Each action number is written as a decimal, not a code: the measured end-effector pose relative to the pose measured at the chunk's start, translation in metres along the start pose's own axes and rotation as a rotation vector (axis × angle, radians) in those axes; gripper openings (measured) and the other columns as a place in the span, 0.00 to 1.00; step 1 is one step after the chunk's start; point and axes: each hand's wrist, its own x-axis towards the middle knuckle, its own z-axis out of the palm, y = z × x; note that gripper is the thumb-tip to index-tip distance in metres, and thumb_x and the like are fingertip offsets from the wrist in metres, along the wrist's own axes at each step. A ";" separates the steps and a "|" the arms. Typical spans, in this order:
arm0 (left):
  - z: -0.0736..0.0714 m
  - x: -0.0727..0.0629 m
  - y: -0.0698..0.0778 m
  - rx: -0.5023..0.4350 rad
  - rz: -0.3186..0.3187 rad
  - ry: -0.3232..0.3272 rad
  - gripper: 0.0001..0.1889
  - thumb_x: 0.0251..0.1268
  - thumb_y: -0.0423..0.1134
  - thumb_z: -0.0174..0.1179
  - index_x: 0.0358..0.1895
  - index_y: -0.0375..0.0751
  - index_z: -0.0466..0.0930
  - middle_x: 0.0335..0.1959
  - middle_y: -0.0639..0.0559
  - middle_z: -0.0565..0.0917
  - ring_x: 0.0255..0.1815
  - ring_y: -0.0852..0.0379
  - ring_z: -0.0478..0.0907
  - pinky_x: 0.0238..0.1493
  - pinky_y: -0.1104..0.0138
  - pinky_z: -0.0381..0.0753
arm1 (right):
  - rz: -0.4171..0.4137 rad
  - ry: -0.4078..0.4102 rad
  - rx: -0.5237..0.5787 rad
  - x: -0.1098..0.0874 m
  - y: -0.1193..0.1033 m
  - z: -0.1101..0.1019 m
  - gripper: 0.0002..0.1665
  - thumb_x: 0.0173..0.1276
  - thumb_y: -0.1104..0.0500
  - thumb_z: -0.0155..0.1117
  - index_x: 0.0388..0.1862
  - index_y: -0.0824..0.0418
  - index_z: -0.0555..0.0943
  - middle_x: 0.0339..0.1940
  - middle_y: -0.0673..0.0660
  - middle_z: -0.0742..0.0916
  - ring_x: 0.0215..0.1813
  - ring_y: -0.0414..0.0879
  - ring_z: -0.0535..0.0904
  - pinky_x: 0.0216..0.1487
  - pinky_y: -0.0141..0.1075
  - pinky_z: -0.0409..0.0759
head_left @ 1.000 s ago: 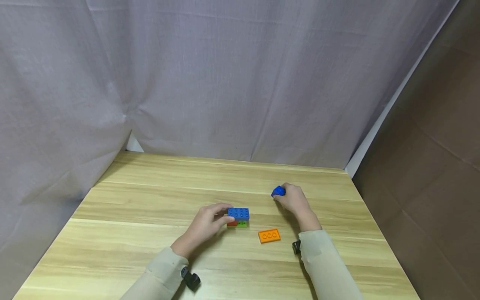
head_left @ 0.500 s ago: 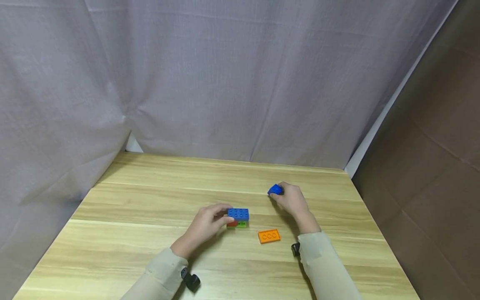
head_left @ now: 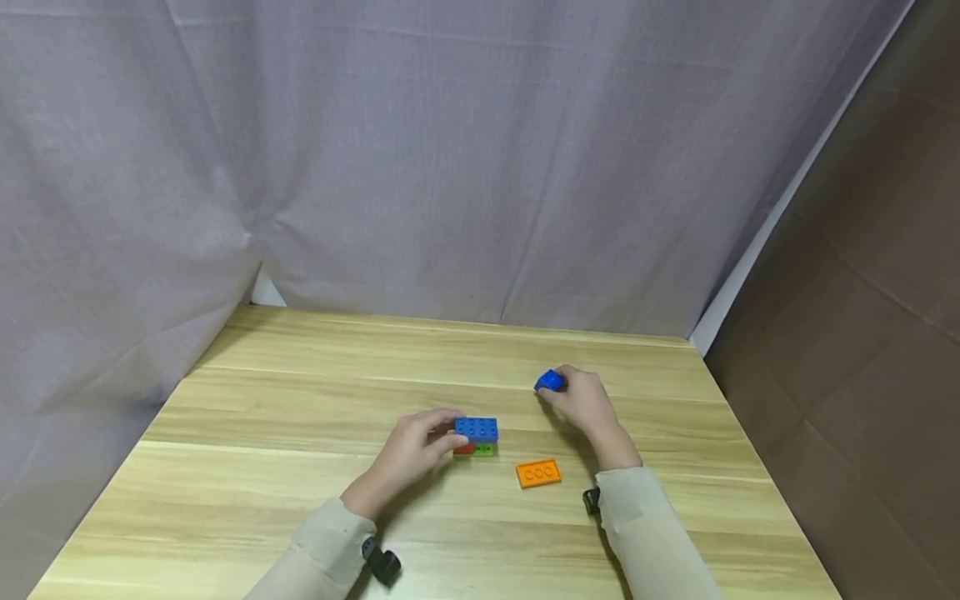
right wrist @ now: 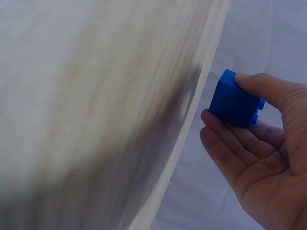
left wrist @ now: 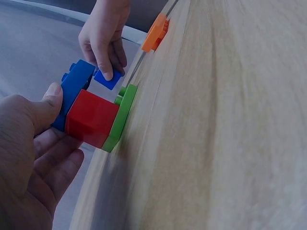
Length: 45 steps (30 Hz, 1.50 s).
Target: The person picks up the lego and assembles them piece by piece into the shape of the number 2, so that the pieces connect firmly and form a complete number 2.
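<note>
Low over the middle of the table, my left hand (head_left: 411, 450) holds a small stack of building blocks by its top piece, thumb on one side and fingers on the other. That top piece is a blue eight-stud block (head_left: 477, 429). Beneath it sits a red block (left wrist: 92, 119) on a thin green plate (left wrist: 121, 117), whose free studs show beside the red. Farther back and to the right, my right hand (head_left: 589, 404) pinches a smaller blue block (right wrist: 236, 99) between thumb and fingertips, its studs facing the palm in the right wrist view.
An orange plate (head_left: 538, 473) lies on the wooden table (head_left: 300, 500) between the two forearms, hollow underside up. A grey cloth (head_left: 420, 167) hangs behind the table, and a brown cloth (head_left: 862, 350) hangs on the right.
My right hand has shifted slightly left with the smaller blue block, which has turned a little in the fingers. My left hand and the stack stay in place.
</note>
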 end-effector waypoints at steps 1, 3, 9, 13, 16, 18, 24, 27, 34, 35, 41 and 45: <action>0.000 0.000 0.000 -0.001 0.000 0.001 0.21 0.66 0.47 0.68 0.59 0.45 0.82 0.53 0.55 0.86 0.49 0.62 0.83 0.53 0.67 0.82 | -0.006 0.006 0.000 0.000 0.000 0.000 0.28 0.65 0.48 0.72 0.55 0.67 0.81 0.47 0.67 0.88 0.49 0.60 0.85 0.52 0.54 0.84; 0.001 -0.001 -0.001 -0.006 -0.001 0.004 0.20 0.66 0.47 0.68 0.59 0.46 0.83 0.52 0.55 0.86 0.49 0.62 0.83 0.53 0.67 0.83 | -0.011 0.014 0.002 -0.001 -0.001 0.000 0.28 0.65 0.48 0.72 0.54 0.67 0.81 0.47 0.66 0.88 0.49 0.60 0.85 0.52 0.54 0.83; 0.002 -0.001 -0.003 -0.008 -0.008 0.005 0.20 0.66 0.48 0.68 0.59 0.48 0.83 0.53 0.56 0.86 0.50 0.60 0.84 0.53 0.68 0.82 | -0.014 0.007 0.012 -0.002 -0.003 0.001 0.29 0.65 0.48 0.72 0.55 0.67 0.81 0.47 0.66 0.88 0.49 0.60 0.84 0.52 0.54 0.83; 0.001 -0.001 -0.003 -0.007 -0.012 0.003 0.21 0.66 0.48 0.68 0.59 0.46 0.82 0.53 0.55 0.86 0.50 0.58 0.84 0.53 0.66 0.82 | -0.017 0.001 0.023 -0.003 -0.004 0.001 0.29 0.65 0.48 0.72 0.55 0.68 0.81 0.47 0.66 0.88 0.48 0.59 0.84 0.50 0.53 0.84; 0.001 -0.001 -0.003 -0.004 -0.013 0.003 0.21 0.66 0.48 0.68 0.59 0.46 0.83 0.54 0.55 0.86 0.50 0.57 0.84 0.53 0.66 0.82 | -0.028 0.001 0.034 -0.004 -0.005 0.001 0.28 0.65 0.49 0.72 0.54 0.68 0.81 0.46 0.66 0.88 0.48 0.58 0.85 0.50 0.53 0.84; 0.001 -0.001 -0.003 -0.004 -0.014 0.004 0.21 0.66 0.48 0.68 0.59 0.47 0.83 0.53 0.55 0.86 0.50 0.58 0.84 0.53 0.66 0.82 | -0.035 0.005 0.040 -0.004 -0.005 0.001 0.28 0.65 0.49 0.72 0.54 0.68 0.81 0.46 0.66 0.88 0.48 0.58 0.85 0.50 0.52 0.84; 0.002 0.000 -0.003 -0.007 -0.010 0.006 0.21 0.66 0.48 0.68 0.59 0.47 0.83 0.53 0.55 0.86 0.50 0.59 0.85 0.53 0.67 0.83 | -0.035 -0.001 0.037 -0.005 -0.006 0.000 0.27 0.65 0.49 0.72 0.53 0.68 0.82 0.45 0.65 0.88 0.48 0.58 0.85 0.50 0.52 0.84; 0.002 0.000 -0.004 -0.001 -0.008 0.005 0.21 0.66 0.48 0.68 0.60 0.46 0.82 0.53 0.55 0.86 0.50 0.59 0.84 0.53 0.67 0.82 | -0.029 -0.010 0.035 -0.005 -0.007 0.000 0.28 0.65 0.49 0.72 0.55 0.68 0.81 0.46 0.66 0.88 0.48 0.57 0.85 0.49 0.51 0.85; 0.001 0.000 -0.005 0.000 -0.010 0.008 0.22 0.66 0.49 0.68 0.60 0.45 0.82 0.53 0.55 0.86 0.50 0.60 0.84 0.54 0.66 0.82 | -0.028 -0.010 0.043 -0.004 -0.007 0.001 0.27 0.65 0.49 0.72 0.54 0.67 0.82 0.45 0.64 0.88 0.47 0.56 0.85 0.50 0.50 0.85; 0.001 0.000 -0.004 0.000 -0.010 0.008 0.22 0.66 0.49 0.68 0.60 0.45 0.82 0.53 0.55 0.86 0.49 0.60 0.84 0.53 0.66 0.82 | -0.029 -0.011 0.043 -0.004 -0.007 0.001 0.27 0.65 0.49 0.72 0.54 0.67 0.82 0.46 0.64 0.88 0.47 0.56 0.85 0.50 0.50 0.85; 0.002 0.000 -0.005 0.002 -0.017 0.004 0.23 0.66 0.51 0.67 0.60 0.46 0.82 0.53 0.56 0.86 0.49 0.62 0.83 0.54 0.66 0.82 | -0.025 -0.013 0.062 -0.006 -0.011 -0.001 0.27 0.65 0.49 0.73 0.55 0.66 0.82 0.47 0.64 0.88 0.49 0.56 0.85 0.52 0.51 0.84; 0.002 0.000 -0.004 -0.001 -0.014 0.004 0.23 0.66 0.51 0.67 0.61 0.45 0.82 0.53 0.56 0.86 0.49 0.62 0.83 0.54 0.65 0.82 | -0.037 -0.012 0.072 -0.007 -0.013 -0.003 0.27 0.64 0.49 0.73 0.55 0.66 0.82 0.46 0.63 0.88 0.48 0.56 0.85 0.52 0.51 0.84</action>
